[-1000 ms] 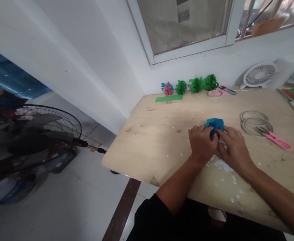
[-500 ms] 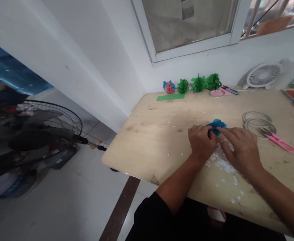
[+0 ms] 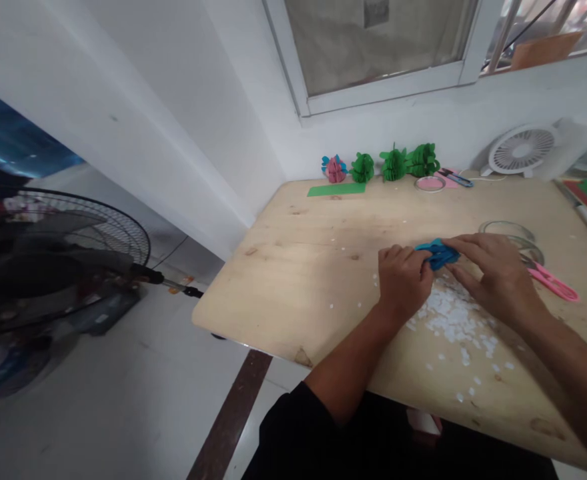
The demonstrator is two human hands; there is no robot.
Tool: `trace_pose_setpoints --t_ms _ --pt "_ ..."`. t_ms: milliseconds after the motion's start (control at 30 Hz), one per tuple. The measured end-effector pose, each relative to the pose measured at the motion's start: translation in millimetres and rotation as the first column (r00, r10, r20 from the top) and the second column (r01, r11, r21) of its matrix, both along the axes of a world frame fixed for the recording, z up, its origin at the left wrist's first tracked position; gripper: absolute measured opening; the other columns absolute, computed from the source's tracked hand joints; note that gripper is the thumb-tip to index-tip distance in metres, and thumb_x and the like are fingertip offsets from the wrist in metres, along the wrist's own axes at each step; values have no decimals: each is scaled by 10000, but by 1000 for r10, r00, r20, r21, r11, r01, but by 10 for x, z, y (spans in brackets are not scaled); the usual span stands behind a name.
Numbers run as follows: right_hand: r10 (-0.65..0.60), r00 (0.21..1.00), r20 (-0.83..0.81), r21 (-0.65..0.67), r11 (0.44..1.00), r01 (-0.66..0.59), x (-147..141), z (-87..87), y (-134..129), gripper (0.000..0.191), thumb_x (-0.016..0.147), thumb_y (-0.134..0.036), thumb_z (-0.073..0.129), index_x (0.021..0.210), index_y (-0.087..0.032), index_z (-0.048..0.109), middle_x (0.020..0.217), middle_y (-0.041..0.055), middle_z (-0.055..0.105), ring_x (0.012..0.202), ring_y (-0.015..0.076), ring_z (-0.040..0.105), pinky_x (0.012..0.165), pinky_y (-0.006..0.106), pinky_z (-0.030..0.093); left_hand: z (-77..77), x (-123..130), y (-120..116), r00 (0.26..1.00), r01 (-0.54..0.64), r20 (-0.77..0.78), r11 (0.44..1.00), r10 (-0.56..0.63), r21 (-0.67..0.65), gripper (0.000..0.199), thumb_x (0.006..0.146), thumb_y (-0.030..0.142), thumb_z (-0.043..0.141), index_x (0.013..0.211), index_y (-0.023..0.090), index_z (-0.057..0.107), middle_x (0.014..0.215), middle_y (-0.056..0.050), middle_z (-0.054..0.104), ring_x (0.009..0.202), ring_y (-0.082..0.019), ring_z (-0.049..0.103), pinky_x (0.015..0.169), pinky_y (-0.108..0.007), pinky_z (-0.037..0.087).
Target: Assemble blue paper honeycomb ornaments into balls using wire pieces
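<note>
A blue folded paper piece is held between my two hands above the wooden table. My left hand is closed, thumb and fingers pinching the paper's left side. On the other side my right hand has its fingertips and thumb against the paper's right edge. Many small white paper bits lie scattered on the table just below the hands. Beyond my right hand, pink-handled scissors and metal-looking rings are partly covered by it.
Along the wall stand a pink and blue paper figure and several green paper figures. A green paper strip, snips and a small white fan are at the back. A floor fan stands left of the table.
My right hand has shifted slightly right, and the blue paper looks more spread between the hands. More of the white bits are visible beneath. The view has shifted a little.
</note>
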State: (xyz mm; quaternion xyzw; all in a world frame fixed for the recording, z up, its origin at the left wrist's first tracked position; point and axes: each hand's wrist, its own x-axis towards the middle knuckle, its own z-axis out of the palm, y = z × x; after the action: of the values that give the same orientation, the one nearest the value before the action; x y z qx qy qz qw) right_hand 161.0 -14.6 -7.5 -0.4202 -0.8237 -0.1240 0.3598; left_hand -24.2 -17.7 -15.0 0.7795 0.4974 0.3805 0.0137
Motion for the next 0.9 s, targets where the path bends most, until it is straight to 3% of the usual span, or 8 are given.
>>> trace_pose_setpoints --t_ms 200,433,667,900 --pt "-14 998 65 -25 1000 16 47 69 18 245 934 -350 588 1131 -232 674 1111 122 697 1031 307 613 847 454 447 57 -38 -5 992 89 -88 995 -92 -34 194 962 222 526 1056 235 695 885 -33 704 911 -206 604 841 -365 396" --pt "50 986 161 -7 999 -50 60 129 31 132 957 -321 554 943 -202 610 892 108 698 878 260 583 811 411 400 44 -57 10 983 148 -113 989 -146 10 184 970 206 515 1046 225 681 898 -34 694 917 -208 594 820 -349 378" --pt "8 992 124 33 999 -12 64 99 -2 138 953 -342 575 936 -209 606 899 103 712 859 245 600 804 392 391 15 -41 34 994 90 -57 995 -93 -46 133 922 215 596 1022 221 684 892 -24 710 914 -202 601 832 -345 405" --pt "33 996 80 -41 999 -30 70 41 -26 166 950 -345 570 1007 -211 649 951 91 724 928 271 624 832 408 419 3 -83 95 993 61 -95 995 -68 -80 129 898 235 634 1009 244 699 892 -19 710 928 -204 609 829 -347 422"
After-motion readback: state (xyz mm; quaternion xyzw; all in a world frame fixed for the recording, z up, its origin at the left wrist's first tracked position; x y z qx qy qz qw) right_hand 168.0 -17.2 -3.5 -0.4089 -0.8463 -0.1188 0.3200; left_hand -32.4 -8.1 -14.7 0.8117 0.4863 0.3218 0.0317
